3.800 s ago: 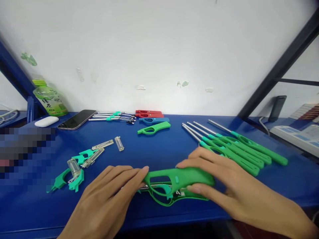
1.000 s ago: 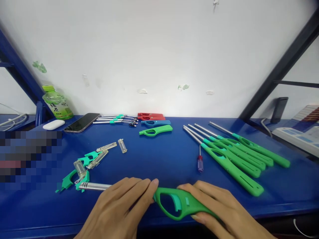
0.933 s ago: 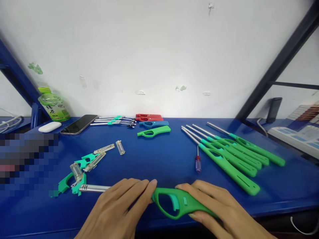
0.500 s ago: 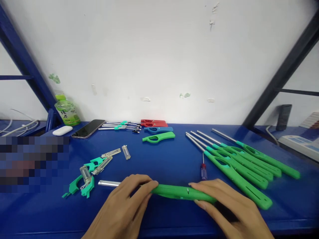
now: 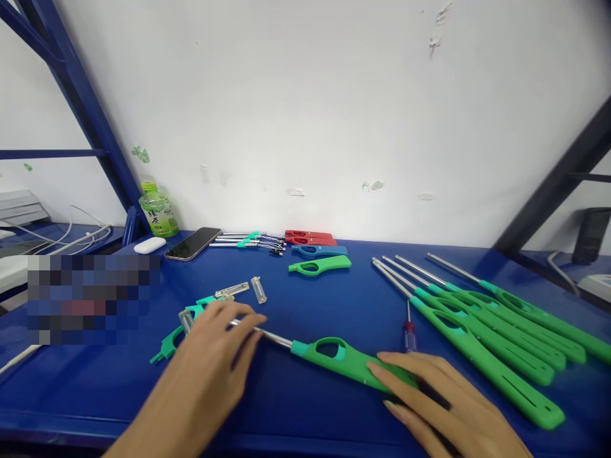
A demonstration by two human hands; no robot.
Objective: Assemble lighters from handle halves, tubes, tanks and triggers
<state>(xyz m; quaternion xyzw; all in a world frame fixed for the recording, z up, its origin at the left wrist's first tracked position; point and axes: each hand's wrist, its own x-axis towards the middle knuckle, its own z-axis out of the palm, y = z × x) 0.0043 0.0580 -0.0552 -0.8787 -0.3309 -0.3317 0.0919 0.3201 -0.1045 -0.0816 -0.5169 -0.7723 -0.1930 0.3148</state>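
Four green lighters (image 5: 496, 375) lie finished in a row on the blue bench (image 5: 334, 305), at 3 o'clock from the work spot, rods pointing to 10 o'clock. One more, the fifth lighter (image 5: 344, 359), lies flat at 6 o'clock near the bench front. Its handle is closed up w/ trigger in and rod out toward 10 o'clock. It looks whole, tho whether it's screwed shut can't be told.

The right hand (image 5: 443, 407) lies palm-down on the handle's butt end, fingers straight & together, pressing rather than gripping. The left hand (image 5: 214, 356) lies palm-down over the rod tip, fingers loosely spread, pinching nothing as far as shows.

So approx five built, judging by the layout. Not yet built, at 12 o'clock: a green shell (image 5: 319, 265), blue shell (image 5: 319, 250) and red shells (image 5: 310, 238), w/ rod sets (image 5: 248, 240) beside them. The screwdriver (image 5: 409, 327) lies free at 2 o'clock of the handle, between it & the row. Teal triggers (image 5: 167, 346) and clear tanks (image 5: 258, 289) lie loose at 10 o'clock, by the left hand.
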